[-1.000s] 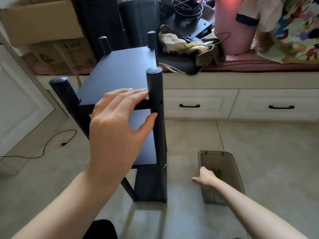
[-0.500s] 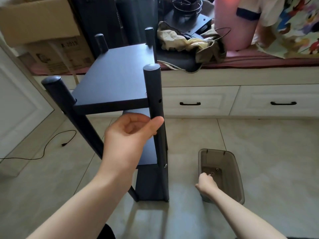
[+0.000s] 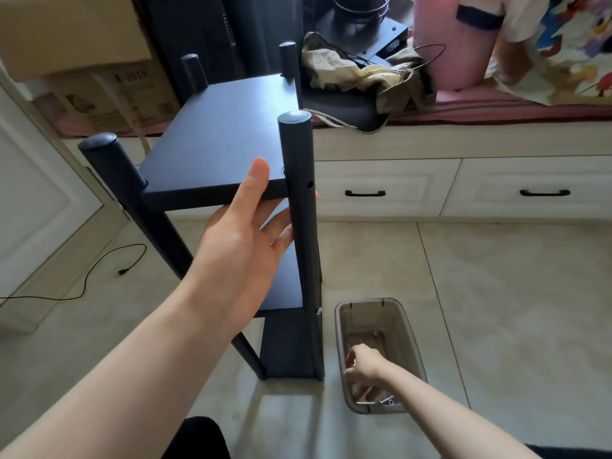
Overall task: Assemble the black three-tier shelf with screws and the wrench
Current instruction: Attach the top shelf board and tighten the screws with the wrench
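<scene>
The black three-tier shelf (image 3: 215, 140) stands upright on the floor, with four round posts rising above its top board. My left hand (image 3: 241, 246) grips the front edge of the top board beside the near right post (image 3: 298, 200), thumb on top and fingers underneath. A screw hole shows in that post level with the board. To the right, a translucent grey bin (image 3: 341, 329) sits on the floor with a few screws (image 3: 385, 400) in it. My right hand (image 3: 362, 369) reaches inside the bin, fingers pointing down toward the screws. No wrench is visible.
White drawers (image 3: 381, 190) run along the back under a ledge holding a crumpled bag (image 3: 361, 77), a pink cylinder (image 3: 447, 44) and cardboard boxes (image 3: 73, 34). A black cable (image 3: 99, 270) lies on the floor at left. Tiled floor stretches to the right of the bin.
My left hand rose from under the top board and took hold of its front edge. My right hand moved from the bin's rim down inside it toward the screws.
</scene>
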`<state>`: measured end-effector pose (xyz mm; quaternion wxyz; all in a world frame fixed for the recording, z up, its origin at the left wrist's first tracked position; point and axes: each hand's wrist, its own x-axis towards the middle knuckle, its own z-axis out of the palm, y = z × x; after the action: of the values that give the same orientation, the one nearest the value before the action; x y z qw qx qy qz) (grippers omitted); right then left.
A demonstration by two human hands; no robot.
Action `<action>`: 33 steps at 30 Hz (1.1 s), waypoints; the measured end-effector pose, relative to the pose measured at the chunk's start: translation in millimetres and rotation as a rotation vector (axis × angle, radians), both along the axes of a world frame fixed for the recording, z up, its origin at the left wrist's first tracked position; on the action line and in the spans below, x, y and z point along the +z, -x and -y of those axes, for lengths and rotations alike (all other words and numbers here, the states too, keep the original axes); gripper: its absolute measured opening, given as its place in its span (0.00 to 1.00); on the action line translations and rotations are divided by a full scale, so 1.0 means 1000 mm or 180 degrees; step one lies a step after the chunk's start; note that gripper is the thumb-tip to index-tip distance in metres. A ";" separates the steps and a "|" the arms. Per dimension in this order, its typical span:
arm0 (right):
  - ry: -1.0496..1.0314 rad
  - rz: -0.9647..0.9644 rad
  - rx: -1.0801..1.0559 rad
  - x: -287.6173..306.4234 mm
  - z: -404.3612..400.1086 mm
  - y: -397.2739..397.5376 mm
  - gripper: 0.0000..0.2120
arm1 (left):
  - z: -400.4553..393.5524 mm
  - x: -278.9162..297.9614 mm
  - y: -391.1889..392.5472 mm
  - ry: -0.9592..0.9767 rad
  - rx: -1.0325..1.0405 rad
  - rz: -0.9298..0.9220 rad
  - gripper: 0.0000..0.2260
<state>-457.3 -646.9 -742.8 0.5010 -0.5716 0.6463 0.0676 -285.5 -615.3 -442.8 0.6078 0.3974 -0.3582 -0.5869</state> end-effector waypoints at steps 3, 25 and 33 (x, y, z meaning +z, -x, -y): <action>-0.0036 0.0102 -0.0035 -0.001 0.004 0.005 0.11 | 0.000 0.000 -0.002 0.0027 -0.0025 0.0008 0.21; 0.0043 -0.0801 0.1099 -0.066 0.014 0.022 0.18 | 0.003 0.001 -0.004 0.0138 -0.0157 0.0013 0.12; 0.0261 -0.1167 0.1987 -0.087 0.007 0.014 0.19 | 0.005 -0.001 -0.003 0.0176 -0.0221 0.0179 0.14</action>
<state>-471.0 -654.2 -829.3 0.3087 -0.7393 0.5220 0.2927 -282.2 -620.1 -443.7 0.5875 0.3840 -0.4048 -0.5861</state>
